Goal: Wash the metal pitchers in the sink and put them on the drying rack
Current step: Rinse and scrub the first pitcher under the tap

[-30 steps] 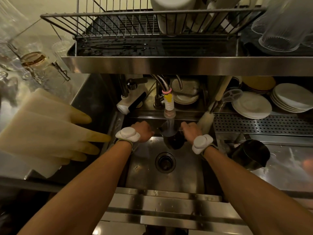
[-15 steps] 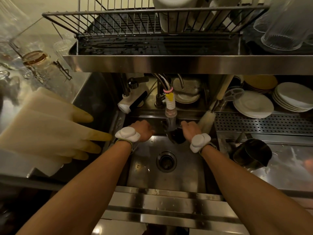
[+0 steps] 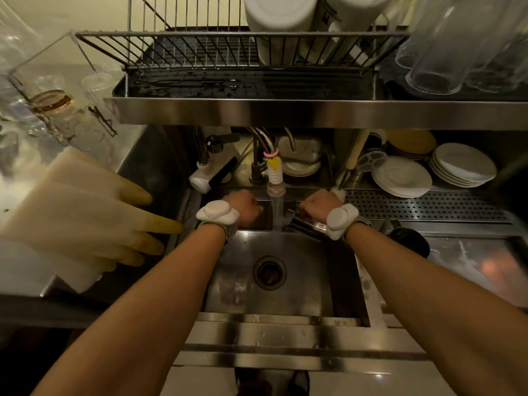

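The right hand [image 3: 315, 205] is curled onto the metal pitcher [image 3: 304, 226] and holds it tipped over in the sink [image 3: 311, 284]; the exact grip is hidden under the knuckles. The pitcher's long axis runs roughly from 10 o'clock, where one end meets the stream of water [image 3: 275, 217] below the tap nozzle [image 3: 275, 181], to 4 o'clock, where it passes under the right wrist. The left hand [image 3: 243, 208] sits just beside the stream at its 9 o'clock, with the fingers curled. I cannot tell whether it holds anything. The drying rack [image 3: 200, 50] lies at 12 o'clock on the shelf [image 3: 314, 112] above, so the right hand looks best placed to lift. A second pitcher [image 3: 408, 242] stands on the table [image 3: 471, 261] at 4 o'clock.
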{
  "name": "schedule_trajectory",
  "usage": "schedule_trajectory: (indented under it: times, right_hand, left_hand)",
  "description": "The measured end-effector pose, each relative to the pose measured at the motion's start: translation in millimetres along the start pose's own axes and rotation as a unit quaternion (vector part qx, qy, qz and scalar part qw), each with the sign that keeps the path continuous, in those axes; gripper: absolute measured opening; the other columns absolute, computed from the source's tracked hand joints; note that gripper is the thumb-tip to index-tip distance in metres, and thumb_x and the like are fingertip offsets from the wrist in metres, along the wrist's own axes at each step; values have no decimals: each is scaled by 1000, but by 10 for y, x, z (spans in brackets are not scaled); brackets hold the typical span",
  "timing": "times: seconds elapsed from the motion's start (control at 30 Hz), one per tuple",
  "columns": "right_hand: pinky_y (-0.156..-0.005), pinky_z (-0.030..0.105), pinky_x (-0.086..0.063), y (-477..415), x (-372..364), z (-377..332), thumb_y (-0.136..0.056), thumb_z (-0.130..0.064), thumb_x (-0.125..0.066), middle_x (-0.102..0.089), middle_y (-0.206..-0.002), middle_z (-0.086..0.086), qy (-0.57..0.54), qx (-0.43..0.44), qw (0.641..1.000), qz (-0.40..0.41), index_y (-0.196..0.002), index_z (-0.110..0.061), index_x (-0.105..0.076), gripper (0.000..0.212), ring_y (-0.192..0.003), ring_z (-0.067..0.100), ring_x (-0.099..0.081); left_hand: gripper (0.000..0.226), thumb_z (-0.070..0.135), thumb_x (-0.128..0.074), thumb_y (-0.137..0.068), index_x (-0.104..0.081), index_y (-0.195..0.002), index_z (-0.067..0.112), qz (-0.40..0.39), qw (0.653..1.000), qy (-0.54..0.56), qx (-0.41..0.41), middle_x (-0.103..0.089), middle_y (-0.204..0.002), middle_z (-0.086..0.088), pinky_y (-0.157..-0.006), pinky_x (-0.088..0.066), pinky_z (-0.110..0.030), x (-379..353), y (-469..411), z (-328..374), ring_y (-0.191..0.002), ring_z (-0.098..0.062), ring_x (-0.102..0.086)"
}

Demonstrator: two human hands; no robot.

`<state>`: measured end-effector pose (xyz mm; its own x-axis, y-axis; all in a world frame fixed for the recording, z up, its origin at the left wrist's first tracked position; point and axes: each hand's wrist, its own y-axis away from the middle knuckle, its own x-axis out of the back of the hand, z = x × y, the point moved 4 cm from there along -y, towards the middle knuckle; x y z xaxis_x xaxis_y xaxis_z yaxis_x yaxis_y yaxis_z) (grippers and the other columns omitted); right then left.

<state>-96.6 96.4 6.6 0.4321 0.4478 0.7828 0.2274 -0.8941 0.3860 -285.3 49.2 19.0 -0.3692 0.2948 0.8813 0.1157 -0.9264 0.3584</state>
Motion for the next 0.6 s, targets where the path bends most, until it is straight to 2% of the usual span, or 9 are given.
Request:
schedule_trajectory:
  times: [0.23,0.47,0.6]
  right_hand:
    - [-82,35,-54,47,62,-176,-85,-23,-62,-72,-93,13,50,52,997,21,-89,-3,-74,24,-89,26,-65]
    - [-85,40,-54,77,173,-292,-85,-16,-60,-71,-97,14,94,73,993,16,-90,-2,-73,20,-92,28,-65]
    - [-87,41,-53,71,200,-357,-85,-16,-61,-71,-99,14,110,85,990,0,-92,-1,-73,21,-94,27,-65]
  left_hand:
    - [38,41,-53,-89,-66,-110,12,6,1000,-7,10,-63,-119,-13,-82,-48,-33,-2,65,-47,-104,-31,-61]
    - [37,40,-52,-91,-67,-109,11,-3,1000,12,1,-64,-116,-12,-81,-48,-32,-4,77,-49,-103,-30,-61]
    - [35,40,-52,-90,-68,-108,14,2,1000,23,-3,-65,-113,-10,-75,-44,-28,-10,82,-39,-100,-27,-62]
